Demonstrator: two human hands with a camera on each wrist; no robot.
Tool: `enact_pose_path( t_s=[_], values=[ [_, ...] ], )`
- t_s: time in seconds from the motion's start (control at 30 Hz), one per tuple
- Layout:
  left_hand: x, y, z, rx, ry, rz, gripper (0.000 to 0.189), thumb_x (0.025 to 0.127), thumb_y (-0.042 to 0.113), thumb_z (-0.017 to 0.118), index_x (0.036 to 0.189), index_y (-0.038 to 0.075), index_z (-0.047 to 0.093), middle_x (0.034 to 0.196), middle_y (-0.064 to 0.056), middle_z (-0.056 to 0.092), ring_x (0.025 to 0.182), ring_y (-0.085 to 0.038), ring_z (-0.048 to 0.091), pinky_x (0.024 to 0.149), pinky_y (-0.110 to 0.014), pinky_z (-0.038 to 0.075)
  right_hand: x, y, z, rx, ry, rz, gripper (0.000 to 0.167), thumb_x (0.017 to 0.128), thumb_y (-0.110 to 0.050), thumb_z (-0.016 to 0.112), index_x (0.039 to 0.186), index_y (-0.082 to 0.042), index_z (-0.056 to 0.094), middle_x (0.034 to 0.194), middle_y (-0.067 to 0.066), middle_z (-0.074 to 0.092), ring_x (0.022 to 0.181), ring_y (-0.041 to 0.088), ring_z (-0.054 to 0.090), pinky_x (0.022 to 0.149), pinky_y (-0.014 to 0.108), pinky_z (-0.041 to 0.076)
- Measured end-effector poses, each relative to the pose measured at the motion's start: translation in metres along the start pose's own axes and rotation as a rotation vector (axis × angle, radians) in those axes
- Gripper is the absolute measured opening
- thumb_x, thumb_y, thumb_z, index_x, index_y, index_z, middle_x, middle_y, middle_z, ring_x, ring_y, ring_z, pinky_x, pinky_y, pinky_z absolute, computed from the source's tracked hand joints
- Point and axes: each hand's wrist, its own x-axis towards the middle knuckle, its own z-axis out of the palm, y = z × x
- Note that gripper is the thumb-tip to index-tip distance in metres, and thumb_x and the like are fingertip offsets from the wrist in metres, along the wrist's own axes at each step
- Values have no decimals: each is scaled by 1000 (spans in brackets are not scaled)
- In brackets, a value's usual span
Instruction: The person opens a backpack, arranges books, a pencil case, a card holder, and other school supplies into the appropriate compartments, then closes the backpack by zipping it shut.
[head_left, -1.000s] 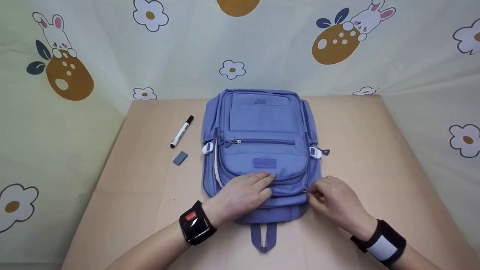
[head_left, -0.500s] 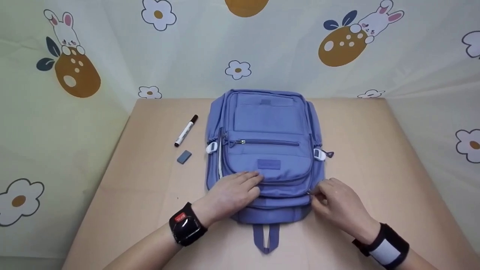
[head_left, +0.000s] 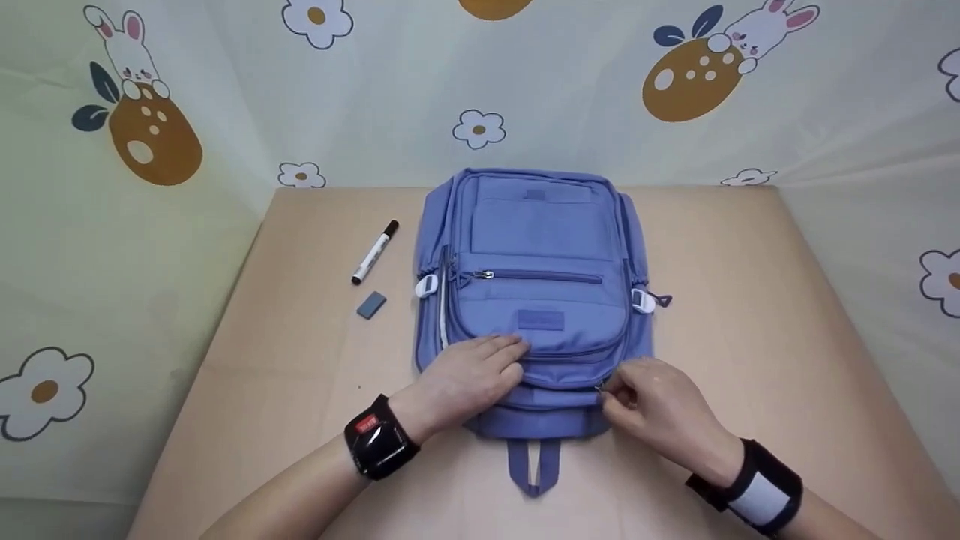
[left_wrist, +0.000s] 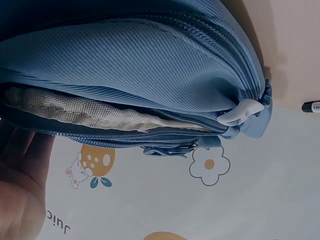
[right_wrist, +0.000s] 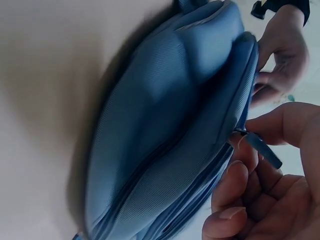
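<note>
A blue-purple backpack (head_left: 544, 225) lies on its back on the table, its loop handle towards me. My left hand (head_left: 469, 379) rests on the lower front of the bag with fingers extended; the left wrist view catches part of this left hand (left_wrist: 25, 185) beside the bag. At the lower right, my right hand (head_left: 660, 401) pinches a zipper slider (head_left: 600, 388) between thumb and forefinger. Its pull tab (right_wrist: 264, 150) sticks out past the fingertips in the right wrist view. Along the bag's left side an unzipped gap shows a pale woven strip (left_wrist: 80, 110).
Left of the bag lie a white marker with black cap (head_left: 375, 253) and a small grey-blue block (head_left: 372, 305). The tan tabletop (head_left: 300, 337) is backed by a patterned cloth (head_left: 390, 97). A strap end (head_left: 661, 300) sticks out at the bag's right.
My right hand has drawn the zipper slider a little leftward along the bag's lower edge. The left hand slid slightly left over the bag, then stayed. The whole view has shifted a little.
</note>
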Motion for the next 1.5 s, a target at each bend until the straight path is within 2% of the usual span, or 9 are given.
enact_pose_path(
  t_s=[0.23, 0.47, 0.7, 0.87, 0.97, 1.23, 1.5],
  values=[
    [0, 0, 3, 8, 36, 1, 7, 91, 3, 65, 95, 9, 63, 132, -10, 67, 123, -25, 63, 107, -36, 47, 15, -19, 11, 3, -66, -34, 16, 80, -12, 76, 77, -22, 64, 70, -15, 52, 68, 3, 48, 60, 26, 43],
    [-4, -3, 3, -22, 53, 15, 7, 92, 3, 62, 94, 10, 62, 135, -11, 65, 126, -24, 61, 108, -36, 46, 18, -18, 12, -18, -111, -14, 15, 81, -13, 76, 77, -22, 65, 67, -15, 49, 66, 4, 46, 59, 26, 41],
    [-20, -11, 3, -62, 164, 51, 9, 97, 5, 56, 95, 9, 63, 136, -13, 64, 126, -26, 61, 109, -37, 45, 16, -15, 11, -40, -117, -24, 16, 83, -16, 76, 77, -22, 62, 67, -17, 47, 65, 3, 45, 59, 25, 40],
    [-36, -18, 4, -34, 180, 71, 12, 95, 1, 54, 98, 7, 64, 137, -15, 63, 127, -29, 60, 109, -40, 45, 17, -16, 12, -70, -138, -13, 20, 84, -19, 76, 75, -23, 58, 68, -17, 46, 66, 4, 44, 59, 25, 39],
    [-41, -19, 6, -23, 180, 71, 12, 95, 1, 53, 97, 7, 63, 137, -16, 63, 128, -30, 59, 110, -41, 44, 17, -16, 12, -81, -158, 2, 22, 84, -20, 75, 74, -23, 56, 68, -16, 46, 66, 5, 44, 59, 26, 39],
    [-39, -17, 12, -2, 230, 56, 12, 95, 3, 53, 93, 8, 64, 133, -14, 66, 124, -28, 62, 106, -40, 48, 20, -23, 17, -10, -120, -17, 24, 82, -14, 76, 71, -23, 56, 66, -14, 45, 64, 4, 44, 57, 25, 39],
    [-33, -17, 14, 21, 236, 56, 13, 97, 8, 53, 94, 11, 65, 130, -11, 68, 121, -26, 65, 104, -38, 50, 36, -42, 24, 34, -130, -62, 18, 84, -14, 76, 75, -21, 63, 67, -14, 49, 65, 4, 47, 59, 27, 42]
  ],
)
